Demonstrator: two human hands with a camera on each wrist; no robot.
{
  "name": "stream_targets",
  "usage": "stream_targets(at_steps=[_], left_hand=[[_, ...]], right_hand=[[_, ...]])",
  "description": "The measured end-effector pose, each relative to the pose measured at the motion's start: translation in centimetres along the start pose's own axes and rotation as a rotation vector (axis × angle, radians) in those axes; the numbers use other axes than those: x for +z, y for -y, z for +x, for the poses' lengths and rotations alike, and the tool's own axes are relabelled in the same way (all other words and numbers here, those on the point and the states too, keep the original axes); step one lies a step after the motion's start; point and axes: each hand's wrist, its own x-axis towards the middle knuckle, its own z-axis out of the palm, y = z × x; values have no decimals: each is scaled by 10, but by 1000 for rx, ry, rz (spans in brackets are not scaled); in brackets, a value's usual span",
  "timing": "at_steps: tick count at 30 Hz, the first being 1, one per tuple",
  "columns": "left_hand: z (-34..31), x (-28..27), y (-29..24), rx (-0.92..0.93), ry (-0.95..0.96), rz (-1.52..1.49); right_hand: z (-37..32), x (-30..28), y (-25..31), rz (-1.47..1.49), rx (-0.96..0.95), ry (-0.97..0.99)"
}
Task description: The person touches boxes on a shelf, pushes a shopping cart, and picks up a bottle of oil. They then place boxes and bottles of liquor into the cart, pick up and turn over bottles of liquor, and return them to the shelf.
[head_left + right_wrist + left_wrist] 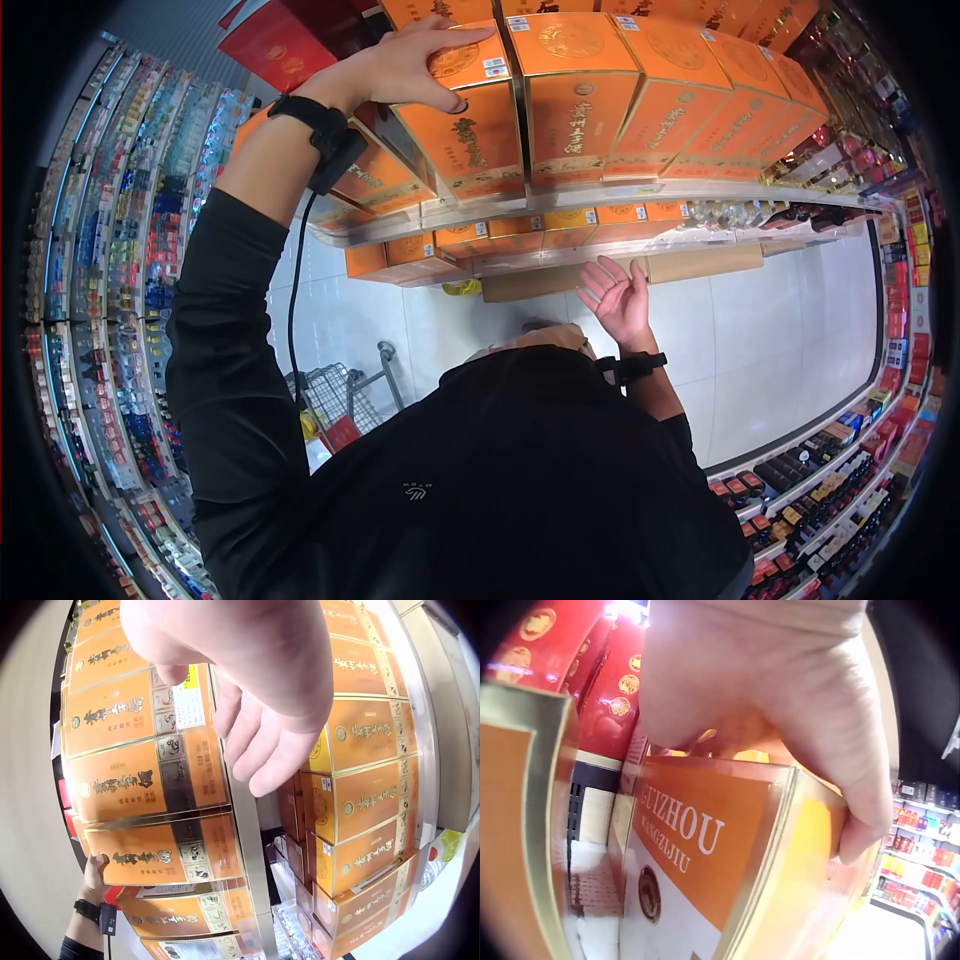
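In the head view my left hand (405,68) grips the top of an orange box (472,145), fingers across its upper face and thumb at the front edge. The left wrist view shows that hand (780,682) spread over the box (697,825), thumb bent down its side; the other fingertips are hidden. My right hand (622,305) is raised before the lower shelf, palm up, fingers loosely bent and holding nothing. In the right wrist view this hand (247,682) hangs before the shelf edge (251,847), apart from the boxes.
More orange boxes (580,110) stand in a row to the right, with others on the shelf below. Red boxes (280,50) are at the upper left. A wire cart (340,395) stands on the floor at the lower left. Stocked shelves (820,480) line the right side.
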Motion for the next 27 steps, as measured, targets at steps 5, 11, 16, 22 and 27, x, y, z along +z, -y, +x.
stream_targets(at_steps=[5,11,16,22,27], left_hand=[[-9,-2,-4,20,-74,215],[-29,0,-18,-24,-258,238],[-48,11,-33,-53,-450,302],[-72,33,-58,-194,-369,299],[-81,40,-60,-148,-410,331]], right_hand=[[1,3,0,-34,17,-8],[1,4,-1,-69,50,-2],[-3,14,-2,-117,75,-17],[-3,11,-1,-143,122,-2],[-4,10,-3,-144,152,-1]])
